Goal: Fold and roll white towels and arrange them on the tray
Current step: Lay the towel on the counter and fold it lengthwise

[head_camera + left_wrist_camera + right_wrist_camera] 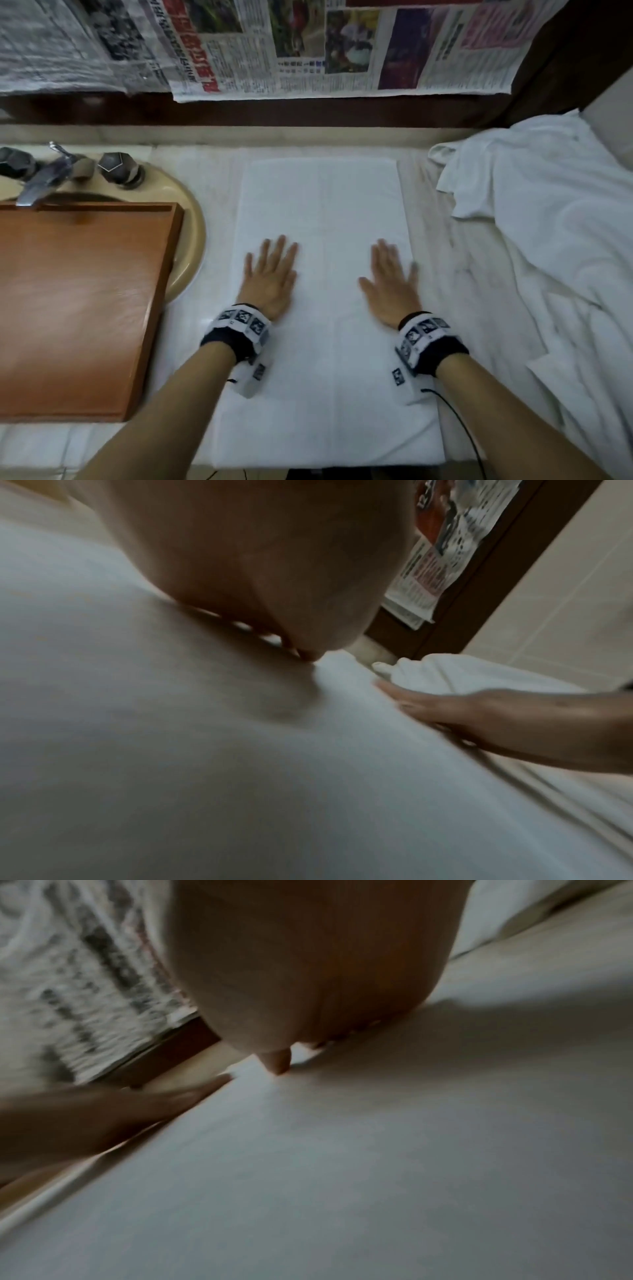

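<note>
Folded white towel: long rectangle, lying flat on the tabletop, near end at the front edge, far end toward the wall. Soft nap, faint centre crease lengthwise, edges square.

Left hand and right hand: both palms down on the towel's middle, fingers straight and spread; neither grip closed on anything. Slight blur.

Left: wooden tray, reddish-brown, smooth, raised rim, lying over a cream oval sink. Right: loose white cloth, crumpled, creased.

Beyond: metal faucet, dark faceted knobs; newspapers hung on the wall.
</note>
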Tool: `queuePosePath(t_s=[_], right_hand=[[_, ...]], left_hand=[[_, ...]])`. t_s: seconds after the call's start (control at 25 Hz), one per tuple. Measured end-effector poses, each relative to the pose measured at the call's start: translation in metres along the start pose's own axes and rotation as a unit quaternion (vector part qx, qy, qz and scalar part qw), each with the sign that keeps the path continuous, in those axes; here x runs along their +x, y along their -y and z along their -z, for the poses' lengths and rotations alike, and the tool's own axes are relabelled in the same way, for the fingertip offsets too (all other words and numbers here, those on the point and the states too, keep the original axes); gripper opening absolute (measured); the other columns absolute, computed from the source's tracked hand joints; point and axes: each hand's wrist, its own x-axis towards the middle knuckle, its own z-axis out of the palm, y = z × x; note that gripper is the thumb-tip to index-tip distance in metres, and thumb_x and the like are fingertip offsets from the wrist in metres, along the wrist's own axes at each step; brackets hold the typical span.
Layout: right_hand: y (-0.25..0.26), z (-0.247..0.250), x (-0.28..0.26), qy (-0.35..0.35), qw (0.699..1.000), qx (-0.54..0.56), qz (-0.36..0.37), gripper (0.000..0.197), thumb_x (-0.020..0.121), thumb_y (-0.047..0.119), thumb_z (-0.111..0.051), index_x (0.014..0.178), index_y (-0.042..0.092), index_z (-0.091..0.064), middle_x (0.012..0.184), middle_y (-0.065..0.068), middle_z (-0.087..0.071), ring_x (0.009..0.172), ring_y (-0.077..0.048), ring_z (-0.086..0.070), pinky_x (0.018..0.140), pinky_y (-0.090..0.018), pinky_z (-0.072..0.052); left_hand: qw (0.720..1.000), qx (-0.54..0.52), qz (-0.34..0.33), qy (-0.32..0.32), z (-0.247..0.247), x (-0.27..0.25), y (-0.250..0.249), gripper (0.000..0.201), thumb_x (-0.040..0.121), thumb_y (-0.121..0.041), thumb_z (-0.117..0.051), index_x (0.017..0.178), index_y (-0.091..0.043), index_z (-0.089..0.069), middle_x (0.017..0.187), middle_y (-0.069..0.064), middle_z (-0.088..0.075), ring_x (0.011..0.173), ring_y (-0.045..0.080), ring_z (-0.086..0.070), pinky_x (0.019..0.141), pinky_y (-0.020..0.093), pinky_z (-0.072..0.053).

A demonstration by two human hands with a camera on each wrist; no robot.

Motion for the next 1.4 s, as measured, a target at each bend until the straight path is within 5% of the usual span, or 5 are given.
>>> queuePosePath(t_s=[0.52,0.72,0.92,1.12,1.4], right_hand=[[-0.014,-0.027,-0.074,-0.012,0.991,0.015,-0.132,0.069,0.102,0.046,-0.018,0.152,0.014,0.018,0.157,0.001,0.029,0.146,-0.019,0.023,0.114,-0.061,0.009],[0.056,-0.078,-0.115,-0.002,0.989,-0.018,0.146,0.061,0.104,0.038,-0.021,0.154,0.021,0.011,0.159,0.006,0.023,0.145,-0.015,0.023,0.116,-0.057,0.004],[-0.009,-0.086,-0.128,-0.062,0.993,0.004,-0.095,0.065,0.102,0.047,-0.017,0.153,0.021,0.014,0.158,0.003,0.028,0.145,-0.021,0.024,0.113,-0.061,0.013],[0.049,-0.132,-0.159,-0.107,0.982,-0.055,0.144,0.061,0.098,0.044,-0.011,0.155,0.021,-0.004,0.162,0.005,0.008,0.149,-0.017,0.01,0.116,-0.061,-0.002],[-0.013,-0.116,-0.16,-0.136,0.988,-0.048,-0.046,0.062,0.1,0.049,-0.012,0.155,0.025,0.001,0.162,0.003,0.014,0.148,-0.018,0.014,0.116,-0.06,0.003]], left_hand=[[0.986,-0.043,0.156,-0.043,-0.032,-0.095,0.023,0.059,0.103,-0.041,-0.016,0.155,-0.024,0.008,0.16,0.0,0.02,0.147,0.022,0.019,0.118,0.049,0.012],[0.997,-0.026,-0.077,-0.007,-0.068,-0.129,-0.043,0.057,0.103,-0.041,-0.009,0.155,-0.023,0.007,0.159,-0.004,0.02,0.147,0.016,0.02,0.12,0.048,0.009],[0.995,-0.013,0.088,-0.042,-0.067,-0.15,0.017,0.059,0.102,-0.046,-0.01,0.154,-0.027,0.012,0.159,-0.001,0.025,0.146,0.019,0.024,0.115,0.044,0.019],[0.998,0.024,-0.043,-0.048,-0.102,-0.171,-0.041,0.064,0.097,-0.048,0.001,0.155,-0.023,0.009,0.16,-0.004,0.021,0.146,0.016,0.023,0.117,0.049,0.015],[0.995,0.018,0.037,-0.096,-0.088,-0.172,0.011,0.062,0.101,-0.051,-0.011,0.155,-0.028,0.006,0.161,-0.007,0.016,0.148,0.012,0.016,0.12,0.046,0.009]])
